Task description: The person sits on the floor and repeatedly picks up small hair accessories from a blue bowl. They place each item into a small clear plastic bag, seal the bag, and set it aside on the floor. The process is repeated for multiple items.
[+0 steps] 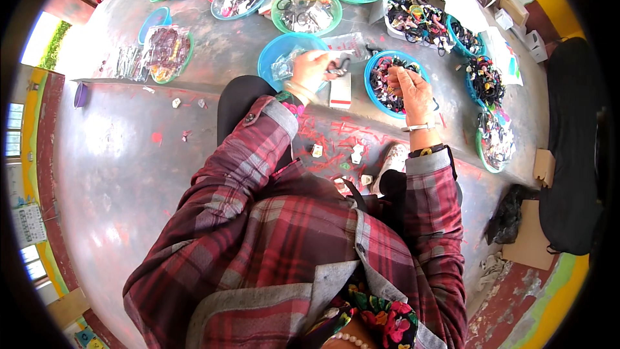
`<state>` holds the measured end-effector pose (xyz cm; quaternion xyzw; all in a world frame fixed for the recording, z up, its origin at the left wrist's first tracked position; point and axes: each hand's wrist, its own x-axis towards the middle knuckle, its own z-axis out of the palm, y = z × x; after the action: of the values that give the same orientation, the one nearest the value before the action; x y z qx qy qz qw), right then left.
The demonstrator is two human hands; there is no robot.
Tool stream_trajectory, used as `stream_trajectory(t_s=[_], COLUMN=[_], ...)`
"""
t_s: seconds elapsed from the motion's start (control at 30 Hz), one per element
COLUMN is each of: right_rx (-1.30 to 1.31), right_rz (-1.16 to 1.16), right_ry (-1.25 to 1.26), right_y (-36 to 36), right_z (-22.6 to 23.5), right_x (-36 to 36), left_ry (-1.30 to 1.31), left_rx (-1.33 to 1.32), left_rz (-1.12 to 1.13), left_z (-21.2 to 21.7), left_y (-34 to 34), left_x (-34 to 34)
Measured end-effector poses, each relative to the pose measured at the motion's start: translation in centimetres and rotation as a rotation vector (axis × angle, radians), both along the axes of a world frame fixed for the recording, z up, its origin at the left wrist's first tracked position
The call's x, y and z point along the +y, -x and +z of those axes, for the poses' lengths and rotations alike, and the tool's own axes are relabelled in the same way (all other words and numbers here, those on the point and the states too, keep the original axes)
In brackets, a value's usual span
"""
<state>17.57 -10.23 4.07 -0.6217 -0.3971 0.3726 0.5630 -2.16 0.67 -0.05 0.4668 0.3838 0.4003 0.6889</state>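
Observation:
My left hand (311, 72) is closed on dark hair ties (338, 66), whose loops stick out past the fingertips. It is above the right side of a blue basin (263, 58) with clear plastic bags (284, 64) inside. A small white-and-red box (340, 92) lies just below the hair ties. My right hand (414, 95) is over the right part of a smaller blue basin (369, 84), filled with mostly black hair ties (385, 77). Its fingers are pinched together; whatever is between them is too small to make out.
Green bowls (338, 21) and blue bowls of bagged trinkets line the far side of the raised ledge. A white tub (413, 42) of hair ties stands beyond my right hand. Bagged brown items (166, 52) sit far left. Paper scraps (356, 153) and red bits litter the floor.

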Motion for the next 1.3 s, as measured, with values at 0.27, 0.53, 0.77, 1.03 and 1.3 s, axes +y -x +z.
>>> stream_trajectory(t_s=[0.27,0.53,0.77,1.03,1.3], right_rx=[0.046,0.063,0.084,0.066,0.087], right_rz=[0.043,0.023,0.056,0.078,0.082], right_ry=[0.038,0.057,0.042,0.071,0.089], right_y=[0.1,-0.4,-0.5,-0.1,0.0], right_z=[0.3,0.0,0.4,1.1,2.3], right_x=[-0.4,-0.4,-0.2,-0.4,-0.7], left_ry=[0.098,-0.497,-0.514,-0.352,-0.051], left_rx=[0.191,0.917,1.033,1.194,1.276], left_rz=[0.197,0.447,-0.126,-0.01,0.093], left_z=[-5.1,-6.9,-15.1,-18.0,-16.3], left_y=[3.7,2.6,-2.0,-5.4,-6.9], left_x=[4.2,4.4,-1.8,-1.9,-1.1])
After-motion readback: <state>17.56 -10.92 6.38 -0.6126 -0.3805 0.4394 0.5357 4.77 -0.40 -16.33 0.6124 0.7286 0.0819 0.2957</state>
